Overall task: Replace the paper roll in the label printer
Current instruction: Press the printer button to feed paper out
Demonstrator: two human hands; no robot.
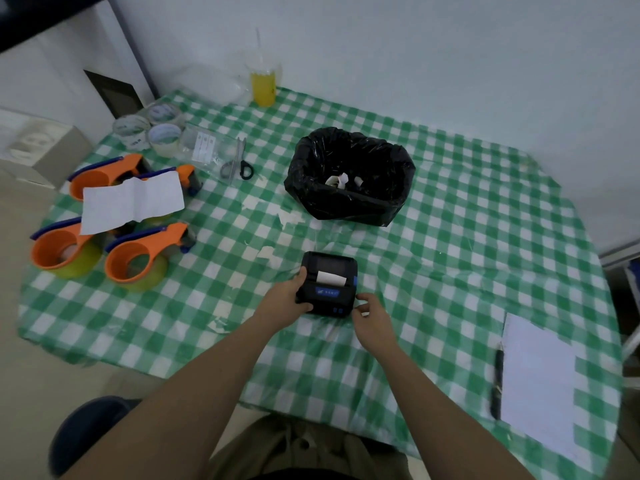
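Observation:
A small black label printer (329, 271) with a blue strip on its front lies on the green checked tablecloth (433, 271) near the table's front middle. A white strip of paper (331, 277) sticks out of its slot. My left hand (289, 292) grips the printer's left side, thumb on top. My right hand (372, 317) touches the printer's front right corner with its fingertips, fingers curled. Whether the lid is latched I cannot tell.
A bin lined with a black bag (349, 174) holds white paper scraps behind the printer. Orange tape dispensers (138, 254), a white sheet (133, 202), tape rolls (162, 136) and scissors (239, 164) lie left. A yellow drink (264, 81) stands at the back. Notepad (536, 379) and pen (497, 382) lie right.

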